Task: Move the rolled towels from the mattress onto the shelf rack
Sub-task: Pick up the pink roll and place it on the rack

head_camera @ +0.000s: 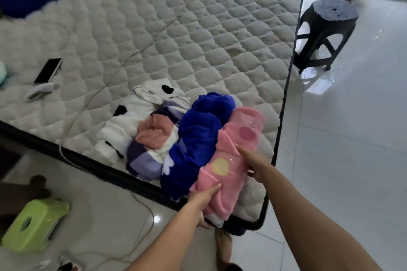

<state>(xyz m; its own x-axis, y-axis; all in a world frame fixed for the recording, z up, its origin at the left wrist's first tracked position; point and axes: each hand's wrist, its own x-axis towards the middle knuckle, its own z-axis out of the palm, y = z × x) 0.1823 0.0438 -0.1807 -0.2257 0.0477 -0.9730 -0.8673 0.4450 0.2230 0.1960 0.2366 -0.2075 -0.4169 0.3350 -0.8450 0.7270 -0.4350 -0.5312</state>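
both hands on the pink towel roll at the mattress corner

pink towel (229,158) lies at the near corner of the mattress (154,35), beside the blue towel (196,143). left hand (201,204) pinches its near end, fingers closed on fabric; right hand (253,163) presses its side, fingers seemingly curled underneath. soft, light, likely to unroll: best held at both ends. shelf rack not in view.

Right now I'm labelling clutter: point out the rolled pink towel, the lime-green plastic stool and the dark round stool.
rolled pink towel (229,160): head view, middle.
lime-green plastic stool (33,224): head view, top.
dark round stool (330,10): head view, seat.
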